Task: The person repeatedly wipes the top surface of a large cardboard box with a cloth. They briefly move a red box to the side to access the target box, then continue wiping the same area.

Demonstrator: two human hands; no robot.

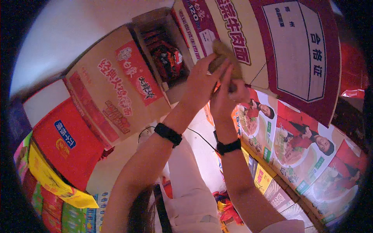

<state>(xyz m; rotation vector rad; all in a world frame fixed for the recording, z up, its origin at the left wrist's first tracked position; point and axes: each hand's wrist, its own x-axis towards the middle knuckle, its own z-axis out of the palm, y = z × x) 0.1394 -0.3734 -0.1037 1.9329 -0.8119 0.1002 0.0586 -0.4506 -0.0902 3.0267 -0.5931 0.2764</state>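
Note:
A blurred brown piece [228, 56], perhaps crumpled cloth or cardboard, is between my two hands. My left hand [201, 77] reaches from the lower left, its fingers closed around the near side of the piece. Just to its right, my right hand [227, 94] grips the lower part with bent fingers. Behind the hands stands a large noodle carton [256, 43] with maroon printed panels. To their left an opened brown carton [161, 20] holds dark red noodle packets [169, 58]; its printed flap [113, 87] is folded out toward me.
A red carton [70, 137] and a yellow shelf strip [58, 177] lie at the left. Along the right runs a row of printed food boxes or posters [297, 139]. Black bands [167, 135] circle both wrists, and a thin black cable [202, 139] hangs between them. Red packages [230, 211] lie low down.

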